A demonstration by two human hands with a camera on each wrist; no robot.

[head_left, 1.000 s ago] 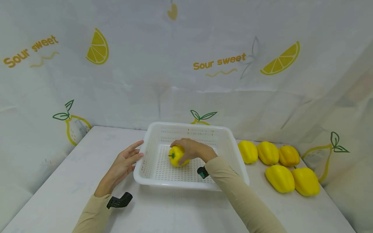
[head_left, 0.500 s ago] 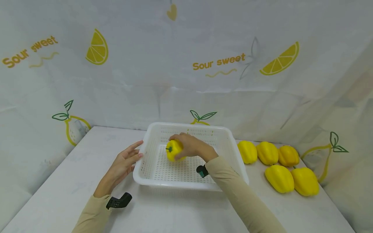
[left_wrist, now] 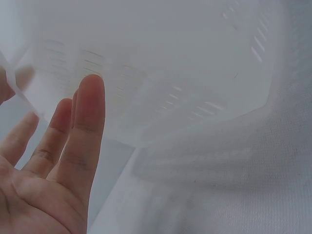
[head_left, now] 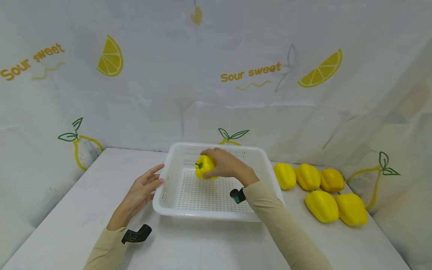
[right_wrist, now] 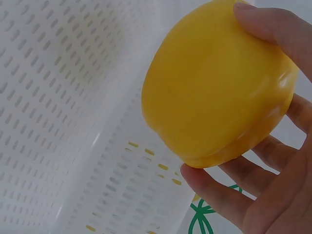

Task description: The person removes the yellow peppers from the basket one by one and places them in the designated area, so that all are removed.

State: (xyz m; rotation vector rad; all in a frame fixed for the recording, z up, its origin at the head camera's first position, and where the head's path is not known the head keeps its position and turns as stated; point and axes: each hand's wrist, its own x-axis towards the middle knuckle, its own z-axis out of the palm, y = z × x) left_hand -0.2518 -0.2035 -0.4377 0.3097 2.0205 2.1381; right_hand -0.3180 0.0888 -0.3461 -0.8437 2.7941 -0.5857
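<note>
A yellow bell pepper [head_left: 204, 167] with a green stem is held in my right hand [head_left: 224, 163], above the perforated floor of a white plastic basket [head_left: 209, 215]. In the right wrist view the thumb and fingers [right_wrist: 214, 192] spread around the bell pepper [right_wrist: 214, 87], which hangs clear of the basket floor [right_wrist: 53, 73]. My left hand [head_left: 141, 191] rests at the basket's left rim. Its fingers are fairly straight in the left wrist view, where the left hand [left_wrist: 53, 165] lies against the outside of the basket [left_wrist: 185, 58].
Several more yellow bell peppers [head_left: 321, 206] lie on the white table [head_left: 202, 247] to the right of the basket. A white cloth backdrop [head_left: 152, 93] with lemon prints stands behind the table.
My right hand has lifted the bell pepper off the basket floor. The left hand stays at the rim, and the view shifts slightly.
</note>
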